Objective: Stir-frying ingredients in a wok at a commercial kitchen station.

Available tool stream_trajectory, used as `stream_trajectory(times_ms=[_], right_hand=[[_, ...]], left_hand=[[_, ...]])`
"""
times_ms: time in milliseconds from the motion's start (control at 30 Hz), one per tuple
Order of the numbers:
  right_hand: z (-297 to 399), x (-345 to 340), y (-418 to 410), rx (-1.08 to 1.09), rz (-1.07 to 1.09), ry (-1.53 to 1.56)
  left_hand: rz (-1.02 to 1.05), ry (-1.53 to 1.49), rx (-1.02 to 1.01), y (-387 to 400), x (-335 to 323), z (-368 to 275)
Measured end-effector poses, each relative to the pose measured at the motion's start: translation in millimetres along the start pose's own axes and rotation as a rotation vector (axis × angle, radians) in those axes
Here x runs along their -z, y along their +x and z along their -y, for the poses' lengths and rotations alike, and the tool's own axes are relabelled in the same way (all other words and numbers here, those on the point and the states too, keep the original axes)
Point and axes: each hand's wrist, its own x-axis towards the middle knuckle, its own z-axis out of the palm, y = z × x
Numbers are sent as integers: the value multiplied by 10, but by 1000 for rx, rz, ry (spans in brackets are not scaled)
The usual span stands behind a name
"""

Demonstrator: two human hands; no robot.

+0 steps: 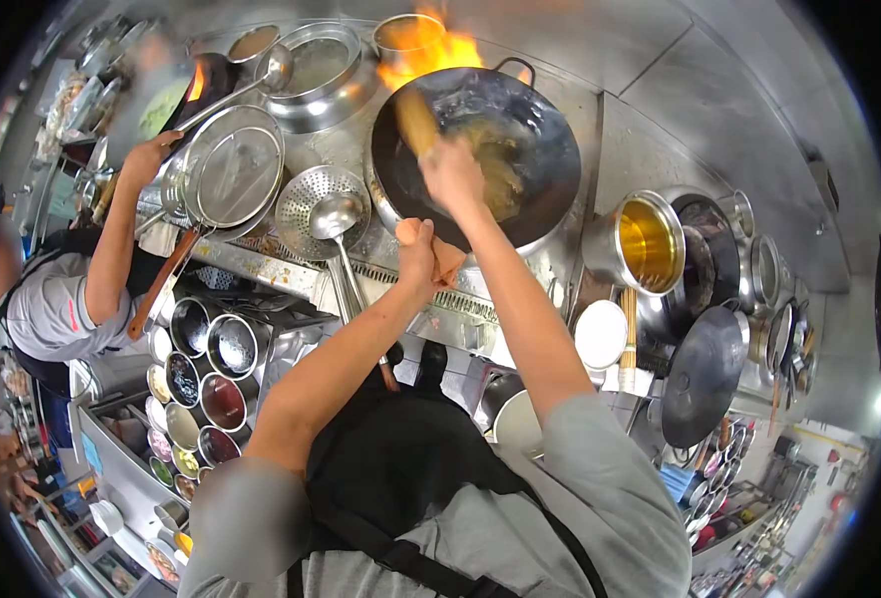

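Observation:
A large black wok [549, 149] sits on the range with brownish liquid in its bottom. My right hand [455, 172] is over the wok, closed around a motion-blurred yellow-brown implement, probably a bamboo wok brush [415, 123]. At the near rim, my left hand [416, 250] grips a folded orange-brown cloth [448, 261]; whether it also clasps a wok handle is hidden. Left of the wok, a steel ladle [335, 217] lies in a perforated skimmer [298, 198].
Flames [433, 52] rise behind the wok. A pot of yellow oil [646, 243] stands to the right, near a bamboo brush [627, 329]. At left, a co-worker's hand [148, 157] holds a long ladle [223, 105] beside a wire strainer [234, 176]. Several seasoning containers [223, 400] stand lower left.

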Motion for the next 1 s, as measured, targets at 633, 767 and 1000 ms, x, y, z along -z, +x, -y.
stream_trajectory(times_ms=[633,767,1000], right_hand=[[-624,307,211,141,75,-458],[-618,481,-844,541,138,-421],[-1436,582,305,-181,-29,-301]], left_hand=[[11,-49,-249,130,-143,249],[-13,-43,-278,414,250,224],[64,82,-300,147,-24,117]])
